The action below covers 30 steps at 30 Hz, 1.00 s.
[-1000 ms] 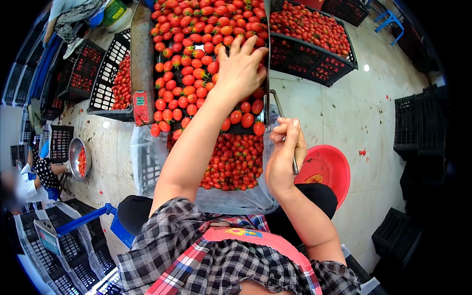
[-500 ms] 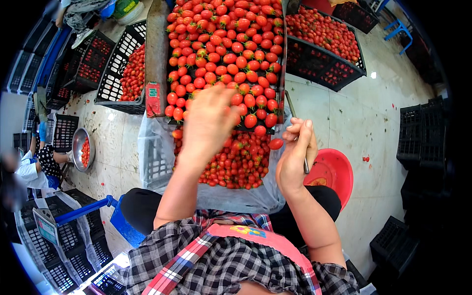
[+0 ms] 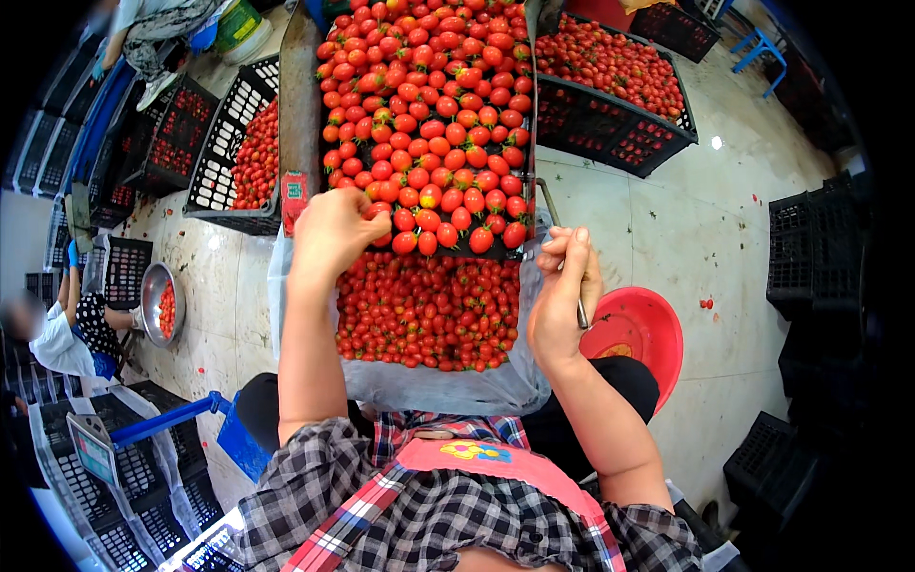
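Note:
Red cherry tomatoes with some green stems cover a sloping tray in front of me. At its lower left corner my left hand is closed, its curled fingertips against the tomatoes; what they hold, if anything, is hidden. To the right of the tray, my right hand is wrapped round a thin metal rod, whose bent upper end reaches the tray's side. Below the tray's lower edge, more cherry tomatoes fill a container lined with clear plastic.
A red basin stands by my right knee. Black crates of tomatoes flank the tray at left and right. Farther left, a person sits by a metal bowl. Stacked black crates line the right side.
My left hand has moved left across the tray to its lower left corner. A loose tomato beside my right hand is gone from there. My right hand keeps hold of the rod.

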### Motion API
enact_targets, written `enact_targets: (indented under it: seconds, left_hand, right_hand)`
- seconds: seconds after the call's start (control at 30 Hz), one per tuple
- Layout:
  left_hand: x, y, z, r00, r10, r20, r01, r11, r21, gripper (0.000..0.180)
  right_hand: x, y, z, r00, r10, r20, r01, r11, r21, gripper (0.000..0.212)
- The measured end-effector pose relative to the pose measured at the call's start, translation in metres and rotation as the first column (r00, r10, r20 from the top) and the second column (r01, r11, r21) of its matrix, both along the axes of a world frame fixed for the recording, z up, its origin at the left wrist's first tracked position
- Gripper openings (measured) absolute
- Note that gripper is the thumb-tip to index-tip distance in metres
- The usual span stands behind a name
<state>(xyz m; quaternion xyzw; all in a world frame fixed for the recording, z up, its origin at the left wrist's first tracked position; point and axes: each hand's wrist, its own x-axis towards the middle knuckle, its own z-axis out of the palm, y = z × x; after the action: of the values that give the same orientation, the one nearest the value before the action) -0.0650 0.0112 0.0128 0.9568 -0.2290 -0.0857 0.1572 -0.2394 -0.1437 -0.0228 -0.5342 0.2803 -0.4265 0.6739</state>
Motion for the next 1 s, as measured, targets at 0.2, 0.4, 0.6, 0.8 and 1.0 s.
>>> enact_targets:
  seconds: [0.2,0.4,0.6,0.8,1.0]
  left_hand:
    - [0.063,0.022,-0.003,0.749,-0.451,-0.484,-0.615,-0.202,-0.763,0.041]
    - [0.074,-0.084,-0.051,0.957,0.15,0.248,-0.083,0.961,-0.263,0.09]
    - [0.009,-0.085,-0.043,0.935,-0.167,0.313,0.202,0.976,-0.083,0.079]
    - [-0.016,-0.069,0.01,0.941,-0.337,0.034,0.332,0.938,0.099,0.057]
    - [0.019,-0.161,-0.041,0.722,-0.267,0.638,0.382,0.923,-0.046,0.046]
  right_hand:
    - [-0.003,-0.002,0.0,1.0,0.004,-0.015,-0.004,1.0,-0.022,0.041]
    - [0.002,0.003,-0.001,1.0,0.007,-0.023,-0.007,1.0,-0.015,0.041]
    - [0.0,0.001,0.002,1.0,-0.002,-0.018,0.002,1.0,-0.008,0.041]
    - [-0.003,-0.002,0.0,1.0,-0.008,-0.021,0.008,1.0,0.0,0.042]
    - [0.002,0.005,0.003,1.0,0.016,-0.008,-0.016,0.999,0.044,0.041]
